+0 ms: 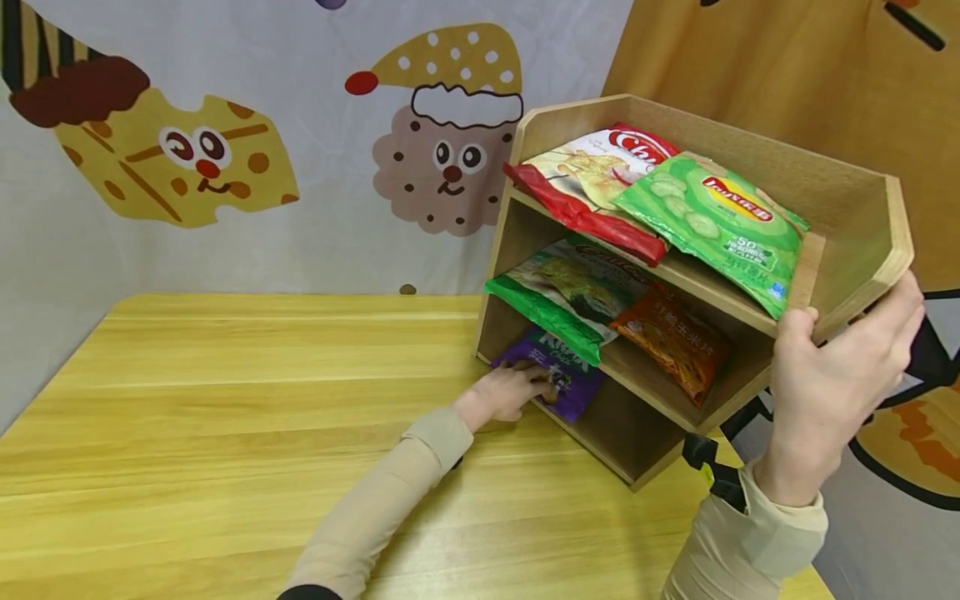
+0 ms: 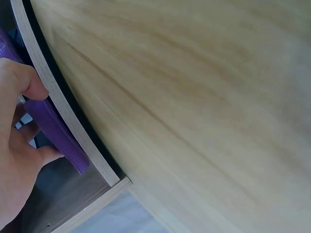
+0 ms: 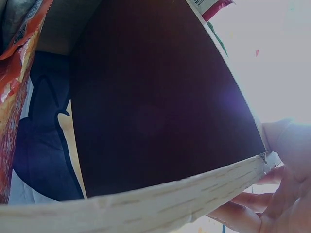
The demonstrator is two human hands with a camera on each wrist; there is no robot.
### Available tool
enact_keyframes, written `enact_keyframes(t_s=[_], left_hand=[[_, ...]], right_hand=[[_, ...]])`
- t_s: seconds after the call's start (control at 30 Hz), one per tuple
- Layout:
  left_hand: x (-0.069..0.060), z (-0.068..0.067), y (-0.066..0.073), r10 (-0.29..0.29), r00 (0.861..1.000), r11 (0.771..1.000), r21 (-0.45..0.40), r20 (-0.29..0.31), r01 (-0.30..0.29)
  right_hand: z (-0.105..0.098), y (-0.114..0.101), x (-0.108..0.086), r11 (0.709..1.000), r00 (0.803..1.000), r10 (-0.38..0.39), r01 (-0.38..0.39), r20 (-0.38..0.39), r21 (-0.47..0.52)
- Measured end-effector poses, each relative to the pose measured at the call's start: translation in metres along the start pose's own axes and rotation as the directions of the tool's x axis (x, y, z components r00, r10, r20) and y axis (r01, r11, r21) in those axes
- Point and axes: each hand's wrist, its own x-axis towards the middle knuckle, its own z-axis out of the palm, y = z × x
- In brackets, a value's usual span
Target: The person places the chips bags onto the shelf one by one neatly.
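A wooden shelf rack (image 1: 855,242) with three levels stands at the right of the table. My left hand (image 1: 506,392) reaches to its bottom level, fingers spread on a purple snack bag (image 1: 581,396). In the left wrist view the thumb of my left hand (image 2: 17,121) lies by the shelf's front edge, across the purple bag's crimped end (image 2: 60,138). My right hand (image 1: 847,375) grips the rack's upper right corner, thumb at the front. In the right wrist view my right hand (image 3: 286,184) holds the wooden corner from outside.
On the top level lie a red-and-white chip bag (image 1: 585,179) and a green chip bag (image 1: 720,225). The middle level holds a green-and-white bag (image 1: 577,287) and an orange bag (image 1: 675,342). The wooden table (image 1: 225,433) spreads left; a printed curtain (image 1: 322,167) hangs behind.
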Motion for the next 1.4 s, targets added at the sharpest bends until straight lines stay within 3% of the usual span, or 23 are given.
enact_keyframes(t_s=[0.17, 0.5, 0.63, 0.8, 0.93, 1.03, 1.17, 1.3, 1.4], left_hand=[[-0.001, -0.001, 0.000, -0.004, 1.000, 1.000, -0.020, 0.003, 0.004], [-0.013, -0.001, -0.002, -0.007, 0.996, 0.998, -0.067, -0.090, 0.001], [-0.022, -0.002, -0.005, -0.025, 0.995, 0.996, -0.085, -0.099, 0.017], [-0.038, -0.004, -0.012, -0.074, 0.991, 0.984, -0.170, -0.115, 0.054], [-0.055, -0.005, -0.022, -0.132, 0.977, 0.966, -0.244, -0.170, 0.088], [-0.072, -0.005, -0.034, -0.188, 0.954, 0.949, -0.293, -0.233, 0.116], [-0.098, -0.005, -0.055, -0.316, 0.910, 0.907, -0.366, -0.270, 0.207], [-0.128, -0.006, -0.081, -0.479, 0.835, 0.832, -0.441, -0.270, 0.336], [-0.150, -0.009, -0.100, -0.578, 0.766, 0.779, -0.471, -0.283, 0.414]], right_hand=[[0.000, -0.002, 0.000, 1.000, 1.000, -0.003, 0.003, 0.005, -0.001], [0.000, -0.005, -0.001, 1.000, 1.000, 0.004, -0.004, 0.013, 0.002], [0.001, -0.001, 0.000, 1.000, 1.000, 0.002, -0.002, 0.004, 0.001], [0.002, 0.001, 0.000, 1.000, 1.000, 0.002, -0.002, 0.005, 0.004], [0.002, 0.000, 0.001, 1.000, 1.000, 0.008, -0.008, 0.007, 0.006], [0.002, 0.000, 0.001, 1.000, 1.000, 0.013, -0.013, 0.000, 0.009], [0.002, 0.002, 0.000, 1.000, 1.000, 0.018, -0.018, -0.006, 0.012], [0.003, 0.002, -0.002, 0.999, 0.999, 0.030, -0.029, -0.025, 0.015], [0.006, -0.004, -0.007, 0.996, 0.990, 0.036, -0.023, -0.138, 0.091]])
